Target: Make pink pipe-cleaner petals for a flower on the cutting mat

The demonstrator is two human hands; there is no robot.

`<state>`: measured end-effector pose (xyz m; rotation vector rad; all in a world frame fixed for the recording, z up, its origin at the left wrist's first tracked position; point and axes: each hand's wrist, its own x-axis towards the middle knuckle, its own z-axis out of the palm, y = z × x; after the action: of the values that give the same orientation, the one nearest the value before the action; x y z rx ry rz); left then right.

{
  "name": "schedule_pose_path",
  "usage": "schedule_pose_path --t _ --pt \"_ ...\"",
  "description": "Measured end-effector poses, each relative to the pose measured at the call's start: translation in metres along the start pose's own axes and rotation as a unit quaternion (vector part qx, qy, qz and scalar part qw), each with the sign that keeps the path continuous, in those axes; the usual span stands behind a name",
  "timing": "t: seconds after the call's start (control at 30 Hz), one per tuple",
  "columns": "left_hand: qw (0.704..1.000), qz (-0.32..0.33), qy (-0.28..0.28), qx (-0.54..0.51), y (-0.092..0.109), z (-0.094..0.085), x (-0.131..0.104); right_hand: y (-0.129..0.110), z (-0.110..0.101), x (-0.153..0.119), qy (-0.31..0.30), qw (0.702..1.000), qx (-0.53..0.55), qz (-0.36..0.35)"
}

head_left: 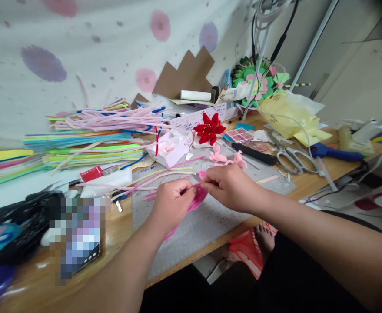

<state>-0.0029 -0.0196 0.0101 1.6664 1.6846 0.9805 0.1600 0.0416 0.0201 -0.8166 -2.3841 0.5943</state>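
Both hands meet over the grey cutting mat (164, 248), pinching a bright pink fuzzy pipe cleaner (197, 199) bent into a loop. My left hand (173, 202) grips its near side, and a pink end hangs out below that hand. My right hand (228, 184) holds the far side with thumb and forefinger; a small pink curl shows beyond the fingertips. Behind my right hand lie pale pink shaped pipe-cleaner pieces (225, 157). Loose pink and cream pipe cleaners (164, 176) stretch across the mat behind my left hand.
Bundles of coloured pipe cleaners (106, 130) fill the back left. A red flower (209, 129) stands near a white box (173, 148). Scissors (291, 161) and a blue glue gun (336, 152) lie right. A black plastic bag (21, 226) sits left; cables (278, 48) hang at upper right.
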Motion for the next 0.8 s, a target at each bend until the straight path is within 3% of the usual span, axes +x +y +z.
schedule_pose_path --t 0.07,0.2,0.4,0.7,0.8 --pt "1.0 -0.011 -0.01 -0.019 -0.0009 -0.0004 0.0009 0.0025 -0.0026 0.0008 -0.039 0.993 0.096 0.052" --pt "0.997 -0.044 -0.021 -0.056 -0.001 -0.0005 0.0006 0.0054 -0.0064 0.0023 -0.115 0.95 0.263 0.121" --pt "0.993 -0.026 -0.035 -0.106 0.0018 -0.0025 0.0001 0.003 -0.0003 0.0033 -0.045 0.985 0.15 0.07" --pt "0.998 0.032 -0.038 -0.033 -0.004 -0.0065 0.0021 0.0027 0.0033 0.0019 -0.017 0.999 0.051 0.006" --pt "0.995 0.001 -0.047 -0.093 -0.0035 -0.0082 0.0031 0.004 0.0024 0.0016 -0.004 0.999 0.045 -0.007"
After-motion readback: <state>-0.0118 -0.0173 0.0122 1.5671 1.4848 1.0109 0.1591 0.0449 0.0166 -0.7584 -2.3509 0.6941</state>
